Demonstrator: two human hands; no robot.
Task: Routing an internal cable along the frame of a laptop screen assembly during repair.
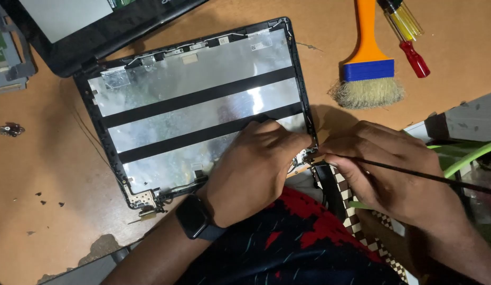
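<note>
A laptop lid back cover point(198, 111), lined with silver foil and crossed by two black strips, lies tilted on the brown table. My left hand point(253, 166) presses on its near right corner, next to the metal hinge point(303, 157). A dark watch point(194, 217) is on that wrist. My right hand point(385, 169) grips a thin black cable point(414, 173) that runs off to the right, with its fingertips at the same hinge corner. The other hinge point(142, 199) shows at the near left corner.
An orange-handled brush with a blue band point(368, 63) and a yellow-and-red screwdriver point(406, 31) lie at the back right. Another black laptop part point(82, 26) and a circuit board point(5, 53) sit at the back left. Small screws point(42, 198) and a clip point(11, 129) dot the left.
</note>
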